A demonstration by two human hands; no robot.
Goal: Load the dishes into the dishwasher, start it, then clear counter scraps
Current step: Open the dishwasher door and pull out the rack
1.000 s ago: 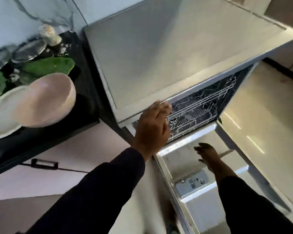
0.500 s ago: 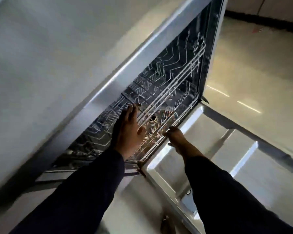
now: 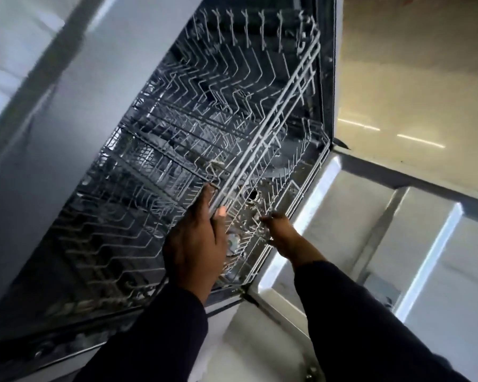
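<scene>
The left hand [image 3: 196, 244] reaches into the open dishwasher [image 3: 66, 111] with its back to the camera, fingers [image 3: 204, 199] curled over the front rail of the upper rack [image 3: 204, 111] and the thumb [image 3: 220, 215] pinching that rail from the near side. The rack lies beyond and above those fingers, inside the tub; its front rail runs slantwise up and to the right from the grip, so a pull back toward the wrist looks like the way to slide it out. No dishes show in it. To the right and lower, the right hand [image 3: 279, 230] reaches toward the lower rack [image 3: 271, 194], its fingertips among the wires; whether they pinch a wire or only touch it I cannot tell. Both sleeved forearms come up from below, the left nearer the upper rail. Right of the right hand the door [image 3: 398, 238] lies open.
</scene>
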